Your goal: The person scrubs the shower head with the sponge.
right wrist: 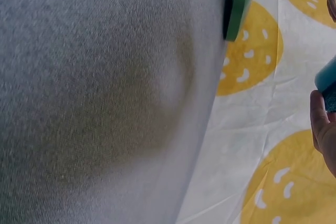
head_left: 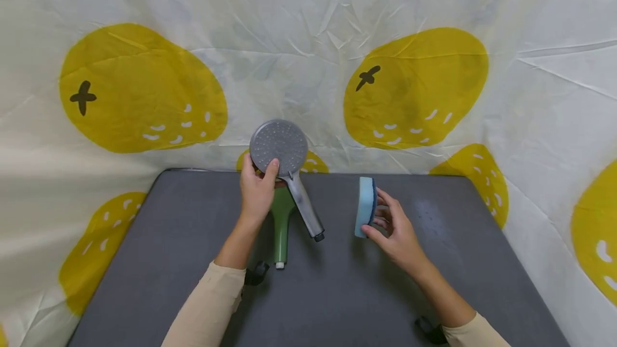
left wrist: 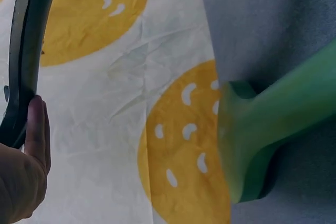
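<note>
My left hand (head_left: 255, 190) grips a grey shower head (head_left: 279, 143) by its round head, thumb over the nozzle face. The shower head is raised above the table, its handle slanting down to the right. Right of it, my right hand (head_left: 399, 234) pinches a light blue sponge (head_left: 365, 205) with a dark blue scouring side, held upright on its narrow end. Below the shower head, a green tool (head_left: 281, 229) with a straight handle and white tip lies on the table. Its wide head (left wrist: 236, 140) shows in the left wrist view, while the shower head partly covers it from above.
A dark grey table (head_left: 159, 261) spreads under both hands. White cloth (head_left: 284, 25) with yellow fruit prints hangs behind and along its sides, close to the back edge. Black straps (head_left: 256, 273) show at both wrists.
</note>
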Available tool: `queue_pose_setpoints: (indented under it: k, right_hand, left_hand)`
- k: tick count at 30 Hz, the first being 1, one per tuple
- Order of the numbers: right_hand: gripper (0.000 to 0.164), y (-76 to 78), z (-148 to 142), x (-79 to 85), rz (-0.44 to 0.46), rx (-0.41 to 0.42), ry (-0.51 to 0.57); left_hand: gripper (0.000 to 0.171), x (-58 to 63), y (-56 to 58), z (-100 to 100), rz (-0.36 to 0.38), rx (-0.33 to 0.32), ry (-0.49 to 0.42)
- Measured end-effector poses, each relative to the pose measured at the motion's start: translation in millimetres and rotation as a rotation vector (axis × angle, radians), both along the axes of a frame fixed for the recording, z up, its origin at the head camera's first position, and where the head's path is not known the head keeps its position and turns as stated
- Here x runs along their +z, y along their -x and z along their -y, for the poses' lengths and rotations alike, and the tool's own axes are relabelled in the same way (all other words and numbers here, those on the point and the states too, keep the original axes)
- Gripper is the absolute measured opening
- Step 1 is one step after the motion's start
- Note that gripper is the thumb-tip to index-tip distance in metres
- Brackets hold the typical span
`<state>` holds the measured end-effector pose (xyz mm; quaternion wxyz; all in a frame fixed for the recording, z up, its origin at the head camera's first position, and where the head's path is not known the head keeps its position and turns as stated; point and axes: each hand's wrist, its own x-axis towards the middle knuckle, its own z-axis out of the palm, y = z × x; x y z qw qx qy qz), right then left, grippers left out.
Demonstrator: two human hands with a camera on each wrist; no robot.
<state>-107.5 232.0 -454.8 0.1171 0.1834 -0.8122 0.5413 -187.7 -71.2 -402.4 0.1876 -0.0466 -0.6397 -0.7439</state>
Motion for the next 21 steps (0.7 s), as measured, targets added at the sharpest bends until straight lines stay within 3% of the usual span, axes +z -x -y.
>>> queue_pose_setpoints:
  k: [8,15,21]
  right_hand:
    - [0.087,0.4,-5.7,0.8,0.008,-0.014,-0.05]
    - [0.083,-1.0,5.2,3.8,-0.029,0.128,-0.164]
    - [0.078,-1.0,19.4,6.9,-0.193,0.221,-0.319]
  left_hand:
    - [0.037,-6.3,-7.0,-5.3,0.102,-0.078,0.025]
    - [0.035,-11.5,-9.7,-9.1,0.121,-0.086,0.048]
    - [0.034,-14.4,-10.2,-15.1,0.135,-0.099,0.068]
